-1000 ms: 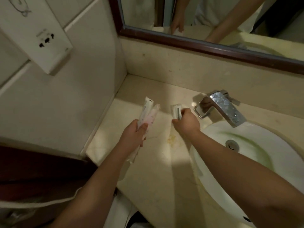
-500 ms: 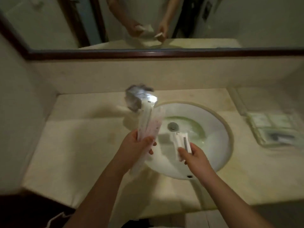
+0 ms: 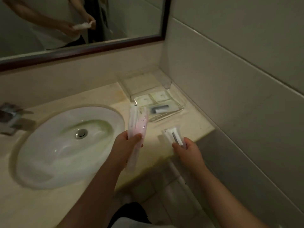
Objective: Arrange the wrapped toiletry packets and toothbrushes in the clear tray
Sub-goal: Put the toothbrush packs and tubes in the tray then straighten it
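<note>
The clear tray point(image 3: 141, 84) sits on the countertop point(image 3: 194, 124) in the upper centre-right of the frame, in the corner where the backsplash meets the tiled wall point(image 3: 238, 76). Its near section holds two flat pale packets point(image 3: 144, 99) side by side and, in front of them, a wrapped dark tube point(image 3: 159, 109); the far section shows only clear plastic. Just left of and below the tray, the left hand point(image 3: 125, 148) grips the wrapped toothbrushes point(image 3: 137, 122) around their lower half, fingers curled around the bundle, thumb across the front. The wrappers point up toward the tray's near-left corner; one shows a pink tint. To the right, the right hand point(image 3: 188, 151) pinches a small wrapped packet point(image 3: 174, 136) by its lower end, above the counter's front edge. The packet is pale with a dark strip down its middle. Neither item touches the tray. The white sink basin point(image 3: 49, 153) fills the left-centre of the frame, with the drain point(image 3: 81, 133) at its middle. The faucet point(image 3: 9, 117) appears blurred at the left edge. The framed mirror point(image 3: 123, 17) spans the upper left and reflects the person's arms and the wrappers.
</note>
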The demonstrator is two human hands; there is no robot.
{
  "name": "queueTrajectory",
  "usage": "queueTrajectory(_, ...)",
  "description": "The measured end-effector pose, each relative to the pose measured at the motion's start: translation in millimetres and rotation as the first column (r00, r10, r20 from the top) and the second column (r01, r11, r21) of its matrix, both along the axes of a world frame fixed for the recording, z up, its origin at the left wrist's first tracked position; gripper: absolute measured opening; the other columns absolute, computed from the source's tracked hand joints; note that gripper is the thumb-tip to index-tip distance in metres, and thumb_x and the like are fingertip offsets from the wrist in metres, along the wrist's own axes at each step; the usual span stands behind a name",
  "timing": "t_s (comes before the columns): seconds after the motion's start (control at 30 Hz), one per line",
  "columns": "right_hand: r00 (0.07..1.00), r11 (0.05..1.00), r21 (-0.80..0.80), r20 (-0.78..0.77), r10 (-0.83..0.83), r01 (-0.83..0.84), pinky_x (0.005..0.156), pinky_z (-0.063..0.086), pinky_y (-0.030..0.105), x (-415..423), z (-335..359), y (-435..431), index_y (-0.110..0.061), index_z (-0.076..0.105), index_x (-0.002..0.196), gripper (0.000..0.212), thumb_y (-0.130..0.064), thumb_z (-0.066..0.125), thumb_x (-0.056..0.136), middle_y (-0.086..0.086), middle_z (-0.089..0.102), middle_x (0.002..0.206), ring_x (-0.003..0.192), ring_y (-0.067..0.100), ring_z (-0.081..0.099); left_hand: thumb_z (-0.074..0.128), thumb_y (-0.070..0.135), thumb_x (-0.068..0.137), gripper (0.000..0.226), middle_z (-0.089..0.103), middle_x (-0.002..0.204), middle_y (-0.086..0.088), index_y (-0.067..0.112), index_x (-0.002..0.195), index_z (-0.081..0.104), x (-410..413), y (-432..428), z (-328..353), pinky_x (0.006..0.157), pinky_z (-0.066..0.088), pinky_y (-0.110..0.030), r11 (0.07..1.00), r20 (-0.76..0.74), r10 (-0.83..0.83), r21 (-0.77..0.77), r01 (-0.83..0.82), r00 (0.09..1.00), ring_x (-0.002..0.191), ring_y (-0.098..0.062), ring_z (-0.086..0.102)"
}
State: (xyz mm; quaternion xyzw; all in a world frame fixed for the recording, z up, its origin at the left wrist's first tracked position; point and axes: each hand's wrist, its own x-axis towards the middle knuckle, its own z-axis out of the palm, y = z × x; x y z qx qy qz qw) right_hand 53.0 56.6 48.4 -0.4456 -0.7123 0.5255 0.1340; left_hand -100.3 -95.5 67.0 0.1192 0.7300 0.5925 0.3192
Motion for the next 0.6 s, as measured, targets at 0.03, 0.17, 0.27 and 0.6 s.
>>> queueTrajectory(0.03,1.000,1.000,0.003,-0.003,-0.001,0.001,0.046,0.038,0.017,-2,0,14,-0.008,0.061,0.080,0.009,-0.013,0.061,0.088,0.001,0.056,0.065,0.054,0.011,0.050,0.061,0.024,0.092,0.012,0.073,0.085,-0.009,0.020,0.103,0.063,0,11,-1,0.051,0.051,-0.018,1.000,-0.011,-0.003,-0.009,0.003,1.000,0.063,-0.006,0.069)
queueTrajectory(0.17,1.000,1.000,0.024,0.016,-0.011,0.010,0.054,0.041,0.021,-22,3,73,-0.016,0.060,0.089,0.003,-0.013,0.059,0.088,0.000,0.061,0.077,0.068,0.013,0.057,0.063,0.025,0.090,0.018,0.074,0.085,-0.006,0.018,0.107,0.063,-16,52,-8,0.057,0.056,-0.028,0.999,-0.006,0.020,-0.045,-0.020,1.000,0.073,-0.016,0.073)
queueTrajectory(0.27,0.998,0.998,0.030,0.025,-0.063,0.063,0.062,0.051,0.031,-42,0,116,-0.015,0.061,0.096,0.014,-0.018,0.065,0.084,0.004,0.067,0.085,0.074,0.017,0.064,0.063,0.026,0.090,0.017,0.074,0.083,-0.005,0.019,0.105,0.065,-34,82,-14,0.057,0.052,-0.028,0.998,0.000,0.048,-0.048,-0.048,0.999,0.070,-0.015,0.072)
queueTrajectory(0.6,0.975,0.986,0.005,0.146,-0.166,0.168,0.065,0.054,0.032,-135,-36,226,-0.015,0.056,0.113,0.038,-0.022,0.069,0.078,0.012,0.068,0.105,0.079,0.024,0.070,0.065,0.024,0.089,0.014,0.075,0.079,-0.005,0.017,0.100,0.068,-89,160,-26,0.053,0.055,-0.028,0.992,0.067,0.120,-0.040,-0.117,0.991,0.066,-0.016,0.072)
